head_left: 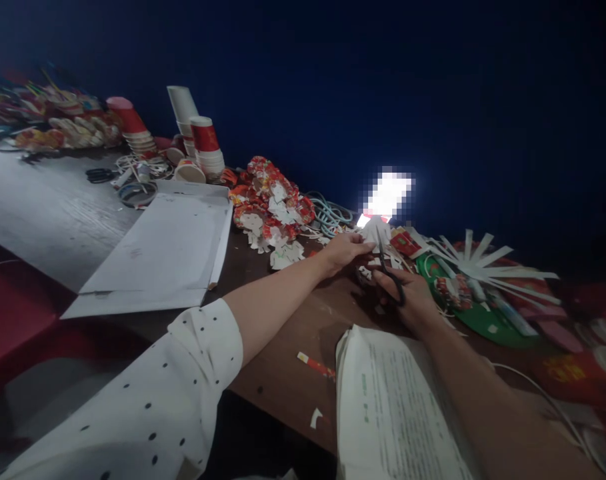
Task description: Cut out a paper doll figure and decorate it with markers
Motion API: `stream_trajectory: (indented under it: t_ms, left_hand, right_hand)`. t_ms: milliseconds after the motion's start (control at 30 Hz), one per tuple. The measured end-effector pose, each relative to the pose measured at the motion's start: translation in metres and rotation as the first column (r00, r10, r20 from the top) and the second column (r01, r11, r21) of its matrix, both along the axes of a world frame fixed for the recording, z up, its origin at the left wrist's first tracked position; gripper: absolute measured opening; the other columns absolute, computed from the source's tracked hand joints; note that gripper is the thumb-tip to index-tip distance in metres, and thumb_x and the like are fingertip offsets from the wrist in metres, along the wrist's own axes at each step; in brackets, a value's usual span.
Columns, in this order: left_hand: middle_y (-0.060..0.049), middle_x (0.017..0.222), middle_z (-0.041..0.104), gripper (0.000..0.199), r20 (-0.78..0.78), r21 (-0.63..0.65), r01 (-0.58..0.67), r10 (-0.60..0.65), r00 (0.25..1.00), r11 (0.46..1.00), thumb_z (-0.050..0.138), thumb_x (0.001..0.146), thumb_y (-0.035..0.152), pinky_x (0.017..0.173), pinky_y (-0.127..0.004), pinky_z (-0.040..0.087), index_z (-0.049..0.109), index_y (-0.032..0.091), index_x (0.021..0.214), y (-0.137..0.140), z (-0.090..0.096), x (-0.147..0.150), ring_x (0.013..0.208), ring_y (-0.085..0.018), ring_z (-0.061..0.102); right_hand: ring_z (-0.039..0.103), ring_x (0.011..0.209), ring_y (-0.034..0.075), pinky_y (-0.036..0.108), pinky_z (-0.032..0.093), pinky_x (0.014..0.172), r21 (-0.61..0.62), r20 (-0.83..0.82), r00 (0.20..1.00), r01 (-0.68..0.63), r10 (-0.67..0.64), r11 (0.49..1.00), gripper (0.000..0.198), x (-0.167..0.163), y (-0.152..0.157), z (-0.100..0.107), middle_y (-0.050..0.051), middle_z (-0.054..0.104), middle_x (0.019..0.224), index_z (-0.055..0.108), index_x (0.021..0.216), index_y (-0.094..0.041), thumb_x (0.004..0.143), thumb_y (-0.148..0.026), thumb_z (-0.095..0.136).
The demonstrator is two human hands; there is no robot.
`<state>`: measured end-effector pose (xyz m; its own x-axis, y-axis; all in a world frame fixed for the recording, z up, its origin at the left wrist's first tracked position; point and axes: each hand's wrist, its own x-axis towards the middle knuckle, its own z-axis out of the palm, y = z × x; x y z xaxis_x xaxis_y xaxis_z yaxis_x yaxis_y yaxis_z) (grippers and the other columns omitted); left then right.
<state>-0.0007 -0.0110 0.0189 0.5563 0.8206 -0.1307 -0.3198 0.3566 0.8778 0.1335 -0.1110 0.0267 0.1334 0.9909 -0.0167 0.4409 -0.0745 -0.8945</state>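
My left hand reaches across the brown table, its fingers closed on the edge of a white piece of paper. In my right hand is a pair of dark-handled scissors. The scissor blades point away from me and lie against the white paper; whether they are apart is hard to make out. Small cut scraps lie under and around both hands. Behind the paper a bright lit panel glares, blurred into blocks.
A heap of red and white paper cutouts lies left of my hands. Stacked paper cups stand farther left, behind a flat white box. An open book lies near me. Fanned paper strips and a green disc are at right.
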Motion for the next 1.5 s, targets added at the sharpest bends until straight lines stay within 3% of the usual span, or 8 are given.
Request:
stream_trajectory:
  t_ms: [167,300,867,1233,1500]
  left_hand:
    - [0.003,0.052,0.057,0.023,0.022,-0.012,0.007,-0.007,1.0,1.0,0.077,0.069,0.019,0.055,-0.02,0.044,0.055,0.011,0.065,-0.001,0.001,0.0,0.049,-0.007,0.054]
    - [0.002,0.053,0.057,0.025,0.024,-0.017,0.013,-0.013,1.0,1.0,0.077,0.069,0.019,0.058,-0.022,0.046,0.054,0.011,0.064,-0.001,0.002,-0.001,0.05,-0.008,0.054]
    - [0.003,0.059,0.057,0.021,0.064,0.047,0.035,-0.038,0.997,0.998,0.075,0.071,0.019,0.059,-0.02,0.045,0.057,0.01,0.072,0.002,-0.005,0.0,0.052,-0.006,0.053]
    - [0.002,0.064,0.06,0.022,0.052,0.097,0.045,-0.05,0.997,0.994,0.075,0.071,0.02,0.064,-0.022,0.047,0.057,0.009,0.075,0.008,-0.011,0.001,0.054,-0.006,0.055]
    - [-0.001,0.068,0.063,0.024,0.09,0.057,0.08,-0.085,0.992,0.995,0.078,0.068,0.015,0.07,-0.026,0.049,0.059,0.008,0.081,0.004,-0.009,-0.001,0.062,-0.009,0.061]
  right_hand:
    - [0.045,0.043,0.011,0.024,0.035,0.041,-0.003,-0.028,1.0,0.0,0.0,1.0,0.04,0.0,-0.001,0.0,0.0,0.054,0.051,0.069,0.074,-0.016,0.073,-0.056,0.067]
    - [0.043,0.042,0.01,0.024,0.034,0.039,0.006,-0.038,0.999,0.029,-0.029,1.0,0.039,0.001,0.001,-0.003,0.0,0.054,0.051,0.068,0.071,-0.017,0.071,-0.056,0.068]
    - [0.044,0.045,0.01,0.023,0.035,0.041,-0.012,-0.078,0.997,0.014,-0.015,1.0,0.048,0.001,-0.001,-0.003,-0.002,0.052,0.053,0.073,0.099,-0.015,0.071,-0.054,0.069]
    - [0.041,0.045,0.009,0.022,0.032,0.041,0.021,-0.033,0.999,0.03,-0.029,0.999,0.047,-0.001,-0.003,0.0,-0.002,0.051,0.052,0.074,0.101,-0.014,0.074,-0.051,0.067]
    - [0.045,0.045,0.01,0.022,0.034,0.042,0.011,-0.017,1.0,-0.026,0.026,1.0,0.048,0.009,0.004,-0.007,-0.001,0.054,0.053,0.074,0.104,-0.015,0.074,-0.051,0.068]
